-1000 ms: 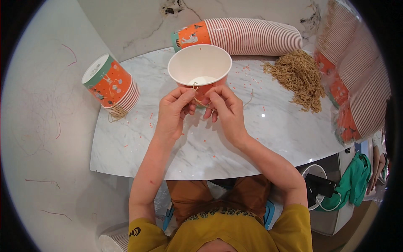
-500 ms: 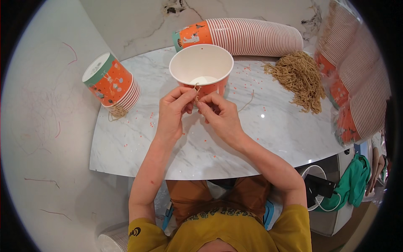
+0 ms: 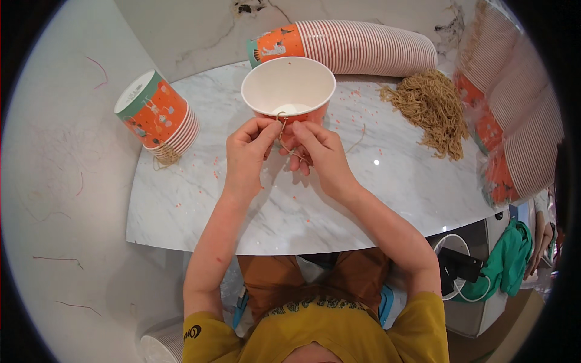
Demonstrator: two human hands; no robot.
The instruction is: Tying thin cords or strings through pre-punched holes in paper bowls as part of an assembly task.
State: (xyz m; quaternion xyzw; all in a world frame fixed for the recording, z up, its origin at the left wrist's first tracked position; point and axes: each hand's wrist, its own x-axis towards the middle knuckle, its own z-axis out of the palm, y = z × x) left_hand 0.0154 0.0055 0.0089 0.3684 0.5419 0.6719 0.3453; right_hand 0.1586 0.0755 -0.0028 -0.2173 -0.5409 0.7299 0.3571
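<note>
A white-lined orange paper bucket point(image 3: 288, 85) stands upright before me, its mouth facing up. Against its near side, my left hand point(image 3: 247, 151) pinches a thin tan string point(image 3: 282, 138) just below the rim. The string's upper end curls over at the rim, and its lower part runs down across the fingers of my right hand point(image 3: 324, 154). That hand has its thumb up by the bucket wall and its other fingers curled beneath, around the string. Part of the bucket's lower side is hidden by my hands.
An upside-down bucket stack point(image 3: 158, 115) with string at its rims stands left. A long stack of buckets point(image 3: 363, 48) lies at the back, beside a heap of tan strings point(image 3: 433, 109). Bagged stacks point(image 3: 514, 115) crowd the right. Small orange bits dot the marble table point(image 3: 278, 224).
My right thumb has shifted up toward the bucket wall and its fingers have spread lower, showing more of the string between my hands. My left hand keeps its pinch.
</note>
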